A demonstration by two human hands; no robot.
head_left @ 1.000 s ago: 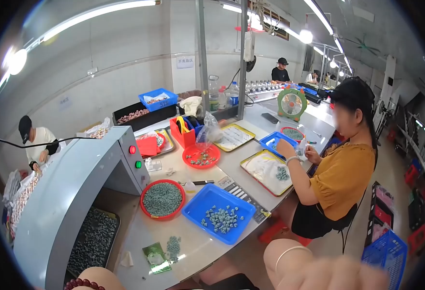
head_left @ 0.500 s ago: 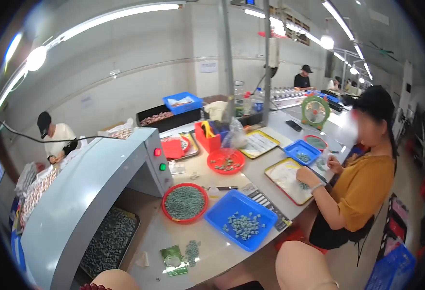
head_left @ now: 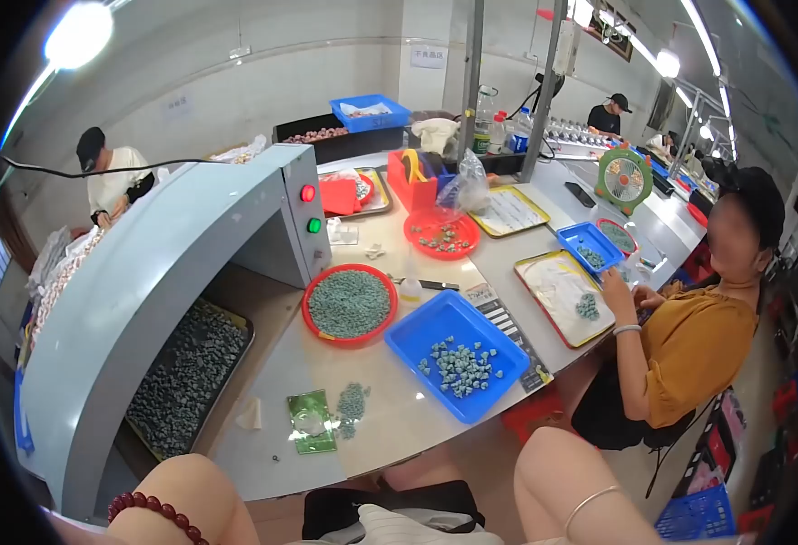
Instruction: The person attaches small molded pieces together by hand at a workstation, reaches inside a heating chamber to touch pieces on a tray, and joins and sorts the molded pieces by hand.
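Neither of my hands shows; only my bent arms reach in from the bottom edge. A dark red bead bracelet circles my left arm, and a thin bangle is on my right. On the table before me, nearest the left arm, lie a green square packet and a loose heap of small grey-green pieces. Beyond them stands a red round tray full of similar pieces. A blue tray to its right holds chunkier green pieces. No hand of mine is seen touching any of these.
A grey arched machine stands at left over a tray of dark pieces. At right a co-worker in a mustard top sits by a white-lined tray. A knife and red basket lie farther back.
My view has tilted downward, so more of my arms and lap shows at the bottom. The co-worker's nearer hand has risen from the green pieces on the white-lined tray.
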